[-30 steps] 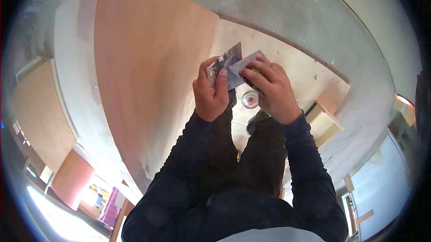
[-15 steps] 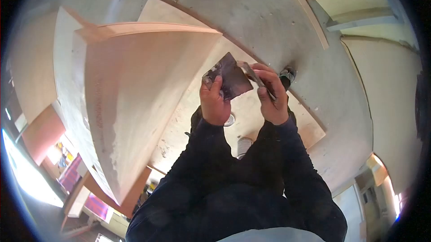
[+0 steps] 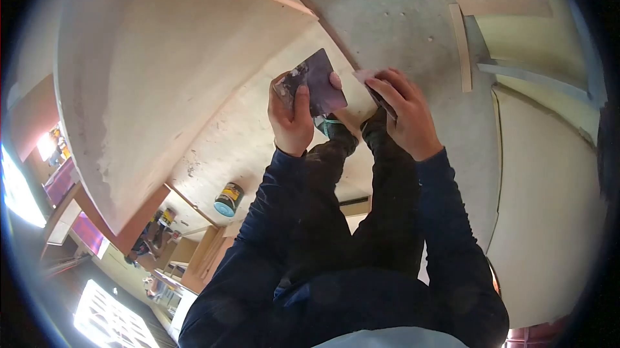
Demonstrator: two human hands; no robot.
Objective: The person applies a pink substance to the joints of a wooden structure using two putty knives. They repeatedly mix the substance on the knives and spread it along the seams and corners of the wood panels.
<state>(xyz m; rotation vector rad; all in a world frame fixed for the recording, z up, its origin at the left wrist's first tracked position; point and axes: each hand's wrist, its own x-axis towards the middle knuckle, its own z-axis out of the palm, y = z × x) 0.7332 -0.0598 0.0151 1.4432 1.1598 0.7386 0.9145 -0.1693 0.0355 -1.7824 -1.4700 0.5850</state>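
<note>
My left hand (image 3: 289,125) is closed on a dark, square, thin plate (image 3: 328,86), thumb on its face and a fingertip showing at its right edge. Pale smears of paste mark the plate's left side. To the right, my right hand (image 3: 413,115) pinches a thin flat scraper (image 3: 382,101), seen nearly edge-on, with a pale patch at its far end. The curled fingers cover much of the scraper. A gap separates the scraper from the plate, and both are held in front of me above my legs.
A large, pale sloping wooden panel (image 3: 187,51) rises on my left. Near its foot lies a tin with a blue end (image 3: 228,200). A narrow wood strip (image 3: 462,51) is on the grey surface at the right, beside a big cream panel (image 3: 549,199).
My hands have moved apart, drawing the scraper away from the plate. The view has shifted: the sloping panel sits further left and up, and my legs and the tin show more fully.
</note>
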